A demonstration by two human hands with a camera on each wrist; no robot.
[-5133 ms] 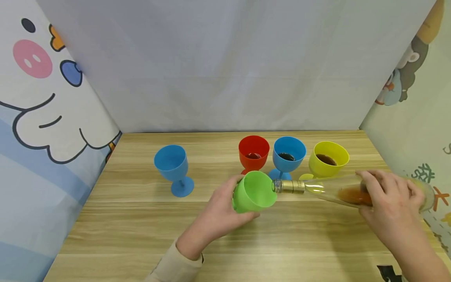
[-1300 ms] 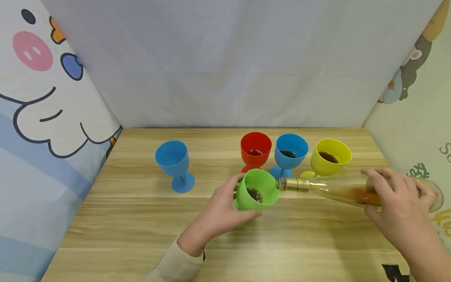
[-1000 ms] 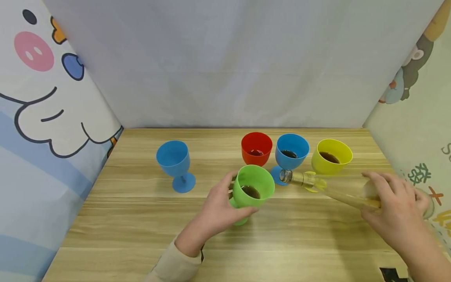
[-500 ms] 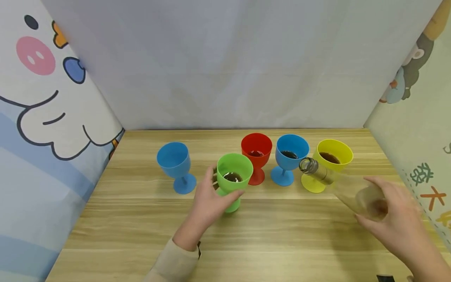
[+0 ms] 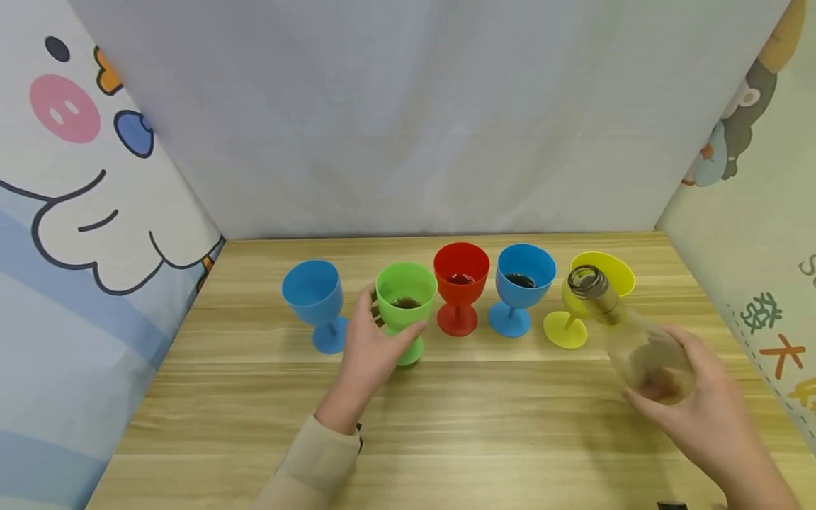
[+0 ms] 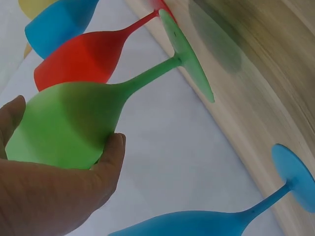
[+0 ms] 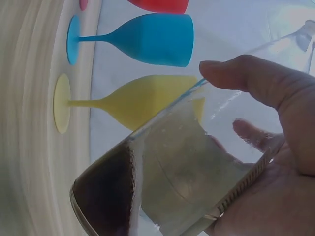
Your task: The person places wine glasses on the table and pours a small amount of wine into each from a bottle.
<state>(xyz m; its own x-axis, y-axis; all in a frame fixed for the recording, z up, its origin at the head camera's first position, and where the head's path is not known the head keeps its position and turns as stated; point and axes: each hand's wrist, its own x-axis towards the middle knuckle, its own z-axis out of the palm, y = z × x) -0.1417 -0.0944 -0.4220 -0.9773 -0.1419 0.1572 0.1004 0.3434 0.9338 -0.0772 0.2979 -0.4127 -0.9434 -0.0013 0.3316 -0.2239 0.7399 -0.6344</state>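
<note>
My left hand (image 5: 371, 350) grips the bowl of a green goblet (image 5: 406, 320), which has dark liquid inside. In the left wrist view the goblet's foot (image 6: 189, 56) looks slightly above the tabletop. To its right, my right hand (image 5: 710, 404) holds a clear glass bottle (image 5: 627, 340) around the body, leaning with its mouth up and away from me. Dark liquid (image 7: 106, 189) has settled at the bottle's base. Beyond the bottle's neck stands a yellow goblet (image 5: 615, 273), partly hidden. A red goblet (image 5: 460, 283) is immediately right of the green one.
Right of the red goblet is a blue goblet (image 5: 524, 283); both contain dark liquid. Another blue goblet (image 5: 312, 290), with no liquid visible, stands left of my left hand. A wooden table (image 5: 484, 432) lies beneath, bounded by a grey back cloth (image 5: 382, 127) and printed side panels.
Dark liquid appeared in the green goblet while the bottle's mouth was at its rim. Since then the bottle has swung right and more upright, and the green goblet has moved left and back.
</note>
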